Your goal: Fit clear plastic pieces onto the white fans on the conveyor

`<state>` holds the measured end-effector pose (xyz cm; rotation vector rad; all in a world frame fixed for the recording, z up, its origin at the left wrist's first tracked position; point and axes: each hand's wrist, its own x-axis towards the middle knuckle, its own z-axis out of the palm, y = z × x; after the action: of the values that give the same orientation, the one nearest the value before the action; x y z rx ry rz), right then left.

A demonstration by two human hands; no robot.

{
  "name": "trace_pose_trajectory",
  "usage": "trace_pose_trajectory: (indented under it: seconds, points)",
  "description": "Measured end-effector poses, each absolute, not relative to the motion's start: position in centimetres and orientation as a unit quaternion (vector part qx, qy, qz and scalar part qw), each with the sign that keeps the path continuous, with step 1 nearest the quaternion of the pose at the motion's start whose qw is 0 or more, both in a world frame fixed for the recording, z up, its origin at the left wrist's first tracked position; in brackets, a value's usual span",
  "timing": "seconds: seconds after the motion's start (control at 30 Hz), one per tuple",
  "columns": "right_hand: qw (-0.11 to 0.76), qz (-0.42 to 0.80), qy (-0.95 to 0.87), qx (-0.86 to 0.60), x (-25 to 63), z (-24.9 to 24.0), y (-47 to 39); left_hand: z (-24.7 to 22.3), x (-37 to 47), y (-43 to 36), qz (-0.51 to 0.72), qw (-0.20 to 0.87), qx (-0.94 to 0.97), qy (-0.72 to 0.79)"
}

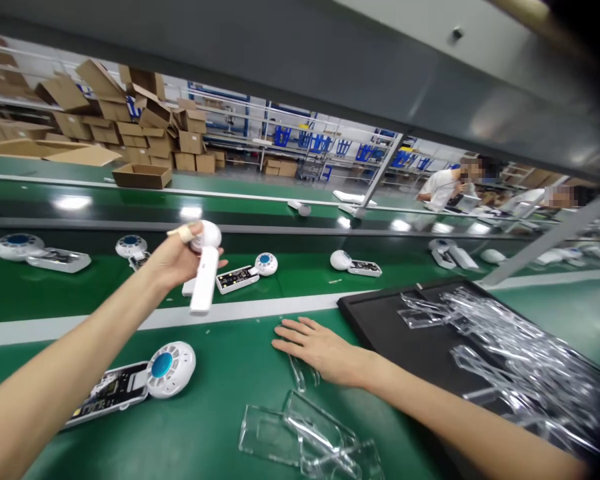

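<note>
Head view: left hand (pixel 180 257) gripping white round-headed plastic device (pixel 205 280) by head, presumably leaving handle hanging free near white far edge of green workbench (pixel 220 440); open right hand (pixel 323 350) spreading over clear plastic piece (pixel 297 375) beside black tray (pixel 380 321).

Factory assy. line, small electronics: similar white gadgets (pixel 266 264), some w/ bare circuit boards (pixel 236 279), strung out 9 to 3 o'clock on a long green worktop (pixel 305 270). Black tray (pixel 400 347) of clear plastic parts (pixel 510 340) at 4; cardboard boxes (pixel 133 141) piled at 10; metal beam (pixel 280 50) at 12; co-workers (pixel 436 190) approx. 2–3 o'clock.
</note>
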<state>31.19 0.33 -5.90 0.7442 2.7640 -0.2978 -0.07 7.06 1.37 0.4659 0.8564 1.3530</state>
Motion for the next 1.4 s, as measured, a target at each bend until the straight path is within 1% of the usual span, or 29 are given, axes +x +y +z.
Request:
trace_pose_trajectory:
  seconds: [0.03,0.1,0.17,0.23,0.3,0.33,0.4,0.57,0.7,0.83,0.9,0.97,1.03,1.07,1.13,1.2,1.23,1.33,1.4]
  points:
    - [0.129,-0.107,0.951,0.261,31.5,-5.9,0.6,1.2,0.3,7.2,0.594,0.676,0.218,0.378]
    - [0.092,-0.102,0.949,0.283,32.3,-6.0,1.0,0.9,0.9,7.5,0.579,0.669,0.255,0.389]
    - [0.023,-0.106,0.937,0.331,32.8,-5.8,1.1,0.3,1.3,7.9,0.562,0.66,0.287,0.408]
    - [-0.06,-0.139,0.901,0.406,32.3,-5.2,0.9,-0.5,1.7,8.4,0.545,0.635,0.322,0.443]
    - [-0.131,-0.163,0.855,0.475,30.5,-4.1,0.3,-1.4,2.3,8.9,0.547,0.584,0.353,0.484]
    - [-0.152,-0.158,0.835,0.505,29.2,-3.5,-0.1,-1.7,2.7,9.2,0.556,0.555,0.363,0.501]
    - [-0.16,-0.122,0.813,0.546,25.9,-2.2,-0.8,-2.0,3.3,9.4,0.569,0.514,0.373,0.522]
    - [-0.115,-0.058,0.794,0.594,19.2,-1.1,-0.8,-0.9,4.5,8.2,0.557,0.501,0.406,0.524]
    - [-0.117,-0.025,0.795,0.594,17.5,-2.3,0.0,0.0,4.9,6.9,0.557,0.463,0.449,0.523]
    - [-0.141,0.002,0.793,0.592,17.7,-3.8,0.6,0.9,4.8,6.2,0.58,0.444,0.435,0.526]
    - [-0.17,-0.025,0.797,0.579,18.2,-4.3,1.1,1.5,4.7,6.0,0.598,0.44,0.419,0.522]
    - [-0.212,-0.087,0.803,0.55,18.8,-4.5,1.6,1.8,4.7,5.9,0.628,0.444,0.398,0.499]
    - [-0.257,-0.135,0.805,0.517,19.3,-4.4,1.9,1.5,4.6,5.8,0.649,0.472,0.387,0.456]
    - [-0.276,-0.141,0.807,0.503,19.5,-4.3,1.9,1.1,4.6,5.8,0.636,0.503,0.391,0.435]
    - [-0.295,-0.139,0.813,0.482,19.7,-4.0,2.0,0.1,4.6,5.8,0.575,0.573,0.41,0.417]
    - [-0.304,-0.162,0.812,0.472,19.6,-3.6,2.3,-0.7,4.8,5.6,0.53,0.6,0.407,0.44]
    - [-0.32,-0.192,0.79,0.486,19.4,-3.5,2.7,-0.9,4.9,5.5,0.536,0.592,0.394,0.455]
    - [-0.381,-0.287,0.666,0.574,18.8,-3.2,4.8,-0.6,5.6,5.0,0.606,0.529,0.364,0.469]
    - [-0.391,-0.308,0.61,0.616,18.1,-3.4,6.6,-0.3,6.2,4.8,0.633,0.498,0.368,0.465]
